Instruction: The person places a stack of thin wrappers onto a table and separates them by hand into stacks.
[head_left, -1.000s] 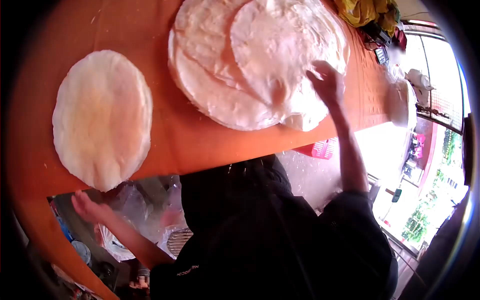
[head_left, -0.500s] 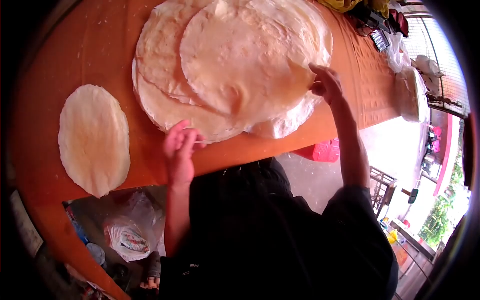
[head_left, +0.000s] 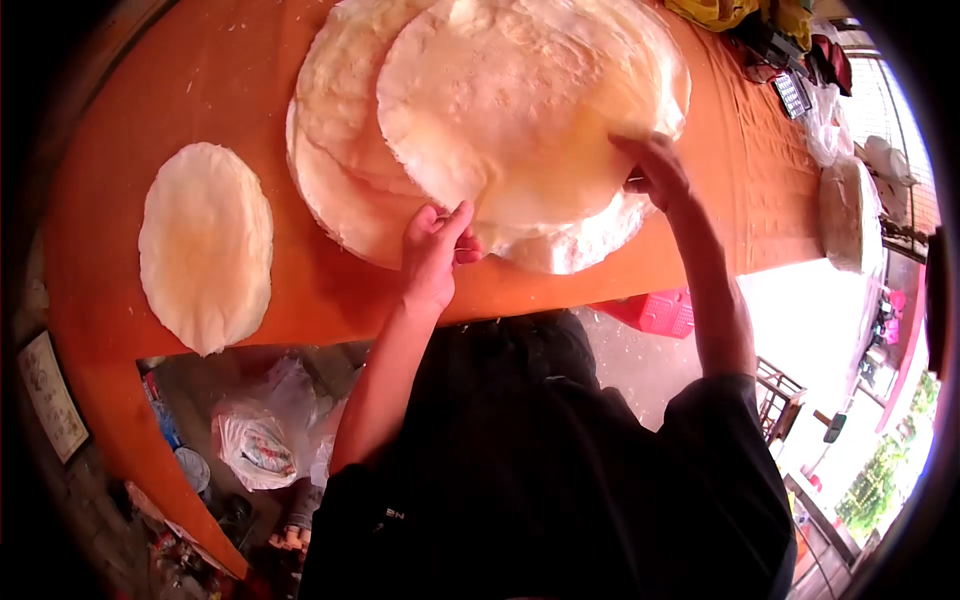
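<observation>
Thin, pale, round sheets of flatbread lie in a loose, overlapping pile. My right hand (head_left: 660, 175) is closed on the near right edge of the top flatbread sheet (head_left: 510, 110), thumb and fingers pinched together. At that sheet's near left edge, my left hand (head_left: 435, 250) has its thumb and fingers drawn together where a crease runs to the rim. The fingertips partly hide the grip there. Beneath, other flatbread sheets (head_left: 335, 140) stick out to the left and toward me. A separate oval-looking sheet (head_left: 207, 245) rests flat at the left.
An orange cloth (head_left: 300, 310) covers the table. A calculator (head_left: 792, 95) and plastic bags (head_left: 826, 120) are at the far right. Below the table edge are a pink basket (head_left: 660, 312) and a stuffed plastic bag (head_left: 258, 440).
My left hand has moved right and up to the top sheet's near edge, its fingers coming together. My right hand stays on its edge. The view has shifted slightly.
</observation>
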